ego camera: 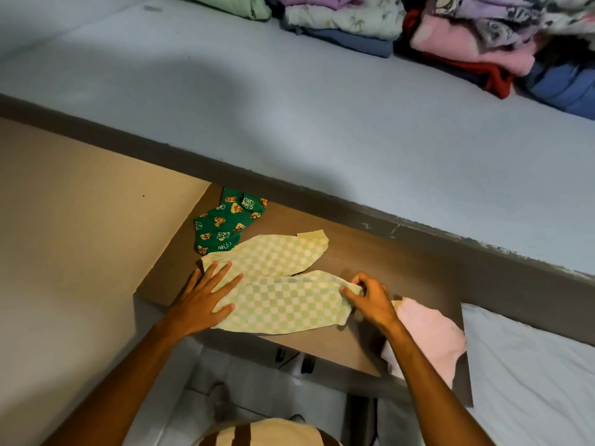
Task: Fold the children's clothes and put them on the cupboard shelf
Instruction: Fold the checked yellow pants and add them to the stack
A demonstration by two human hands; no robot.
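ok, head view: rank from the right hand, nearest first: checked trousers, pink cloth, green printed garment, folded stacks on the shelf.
1. Green-and-cream checked trousers: cuff pinched in the right hand.
2. Pale pink cloth: under the right wrist, table's right end.
3. Green cartoon-print garment: far left.
4. Folded clothes stacks: back of the shelf.

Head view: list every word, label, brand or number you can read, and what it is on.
None can be read.
Green printed garment: white marks among the cartoon figures, too blurred to tell whether they are letters.
Folded clothes on the shelf: printed patterns only, blurred.
Checked trousers: no text.
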